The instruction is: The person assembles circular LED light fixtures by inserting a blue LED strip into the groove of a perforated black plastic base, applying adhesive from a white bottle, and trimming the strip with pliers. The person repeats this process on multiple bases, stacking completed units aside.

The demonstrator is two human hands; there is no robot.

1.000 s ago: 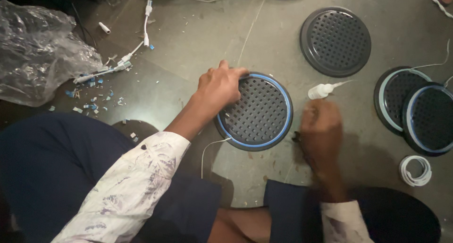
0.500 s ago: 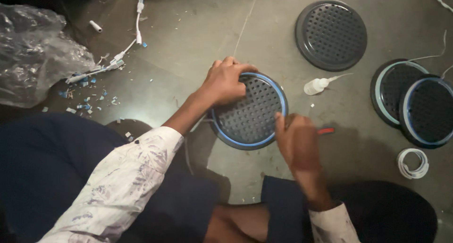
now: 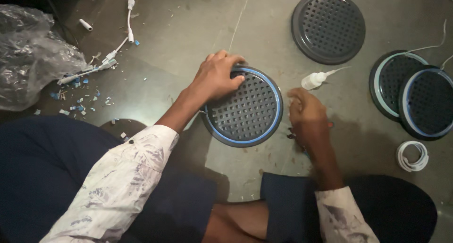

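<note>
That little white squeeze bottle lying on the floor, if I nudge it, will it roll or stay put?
The squeeze bottle lies on its side on the smooth floor, just beyond the right hand, so it would probably roll. Its round body tapers to a thin nozzle, so it would likely curve rather than go straight. It looks small and plastic, probably light and a bit squashy.

A round grille (image 3: 245,108) lies on the floor (image 3: 179,45), a small bottle (image 3: 315,80) just right, three more grilles (image 3: 377,59) beyond.
</note>
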